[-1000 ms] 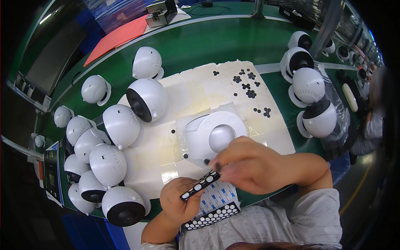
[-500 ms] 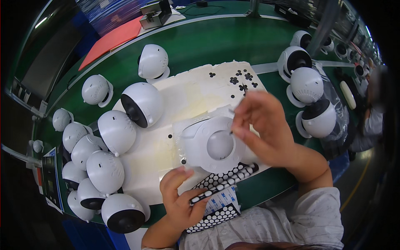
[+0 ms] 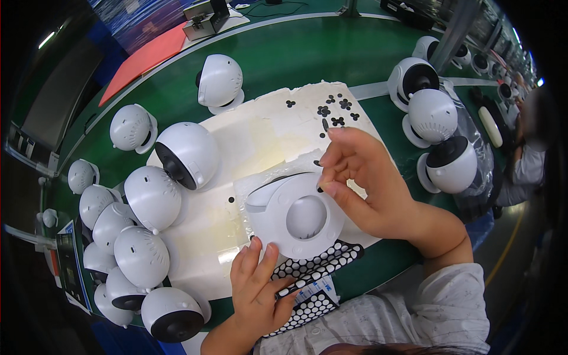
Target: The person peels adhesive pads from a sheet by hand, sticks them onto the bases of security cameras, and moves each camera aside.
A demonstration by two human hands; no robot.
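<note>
A white dome camera lies on clear plastic wrap, its round base facing up with a shallow circular recess. Over the base's right edge is my right hand, fingers curled toward the thumb. Small black pads cling to its thumb and fingertip, with a gap between the two. My left hand grips a folded black sheet with white round spots between thumb and lower fingers. Its upper fingertips reach the base's lower left edge, where another black pad shows at one tip.
A cream board lies beneath, with several flower-shaped black pads near its far right corner. Several white cameras crowd the left; others stand at right beside a metal post. Another person is at far right.
The whole view has shifted slightly. My left fingers have moved up to the base's edge. My right fingers have parted a little from the thumb, showing the black pads.
</note>
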